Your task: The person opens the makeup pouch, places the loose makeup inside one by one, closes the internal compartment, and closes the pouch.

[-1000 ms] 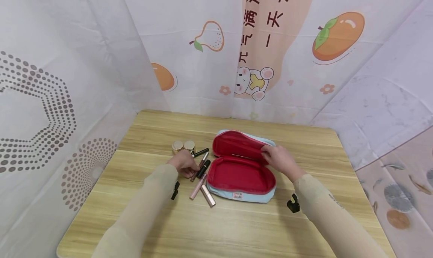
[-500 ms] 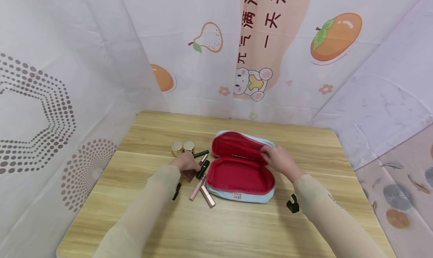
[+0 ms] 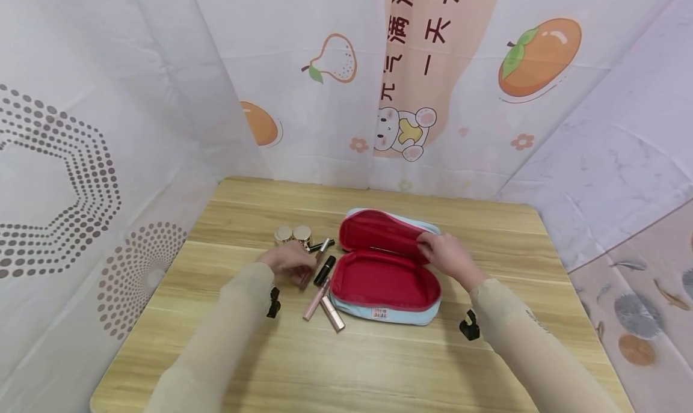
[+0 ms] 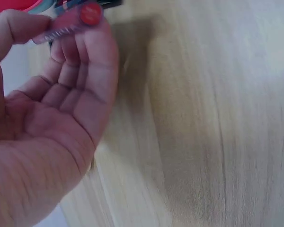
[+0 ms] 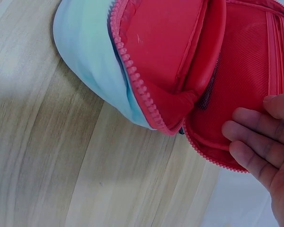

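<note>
My left hand [image 3: 289, 261] pinches a lip gloss tube [image 4: 68, 22] between thumb and fingers, a little above the table. Its reddish end and lettering show in the left wrist view. Just right of that hand lie a black tube [image 3: 325, 271], a pink tube [image 3: 316, 302] and a rose-gold lipstick [image 3: 332, 314]. A light blue cosmetic bag [image 3: 411, 315] stands unzipped, its red lining [image 5: 161, 42] exposed. My right hand [image 3: 446, 256] rests its fingers against the inside of the raised lid [image 5: 246, 61], near the right edge.
Two gold-lidded jars [image 3: 292, 235] stand behind my left hand. A slim black pencil-like stick [image 3: 323, 244] lies beside them, partly covered. The wooden table [image 3: 379, 371] ends at hanging patterned curtains [image 3: 335, 130] at the back and sides.
My left hand has drawn slightly left and lifted the lip gloss away from the black tube. The right hand and the bag have stayed in place.
</note>
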Action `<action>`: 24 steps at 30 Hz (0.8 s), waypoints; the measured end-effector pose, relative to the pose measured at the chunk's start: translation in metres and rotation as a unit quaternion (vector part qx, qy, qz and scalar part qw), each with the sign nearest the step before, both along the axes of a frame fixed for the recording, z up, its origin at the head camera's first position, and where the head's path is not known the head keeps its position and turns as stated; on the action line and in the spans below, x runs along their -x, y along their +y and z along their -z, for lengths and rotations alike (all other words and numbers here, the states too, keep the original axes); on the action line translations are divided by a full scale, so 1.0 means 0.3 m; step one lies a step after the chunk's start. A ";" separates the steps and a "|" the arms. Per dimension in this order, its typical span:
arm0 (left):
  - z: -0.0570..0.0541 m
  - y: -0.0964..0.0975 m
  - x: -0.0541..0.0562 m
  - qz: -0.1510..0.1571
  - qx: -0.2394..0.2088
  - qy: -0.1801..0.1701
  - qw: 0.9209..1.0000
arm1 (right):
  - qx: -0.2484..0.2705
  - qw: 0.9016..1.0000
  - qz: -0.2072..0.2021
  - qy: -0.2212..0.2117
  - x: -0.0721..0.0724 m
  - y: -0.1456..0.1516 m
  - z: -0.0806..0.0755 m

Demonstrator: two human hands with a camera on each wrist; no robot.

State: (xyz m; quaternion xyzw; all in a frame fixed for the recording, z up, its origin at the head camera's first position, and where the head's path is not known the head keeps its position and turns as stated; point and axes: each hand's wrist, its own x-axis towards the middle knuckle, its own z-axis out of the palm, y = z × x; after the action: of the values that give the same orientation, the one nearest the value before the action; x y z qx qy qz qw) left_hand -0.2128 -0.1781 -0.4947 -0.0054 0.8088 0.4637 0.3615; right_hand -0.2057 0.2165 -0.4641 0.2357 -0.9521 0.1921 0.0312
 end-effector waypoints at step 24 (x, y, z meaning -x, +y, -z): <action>-0.050 0.071 0.023 -0.028 -0.258 -0.043 0.965 | -0.004 1.000 -0.002 0.003 0.006 0.003 0.004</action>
State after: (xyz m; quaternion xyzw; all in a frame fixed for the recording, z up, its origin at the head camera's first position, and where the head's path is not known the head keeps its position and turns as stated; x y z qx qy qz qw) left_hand -0.2197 -0.1568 -0.4798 0.0458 0.6452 0.6657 0.3721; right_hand -0.2074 0.2176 -0.4652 0.2381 -0.9523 0.1882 0.0325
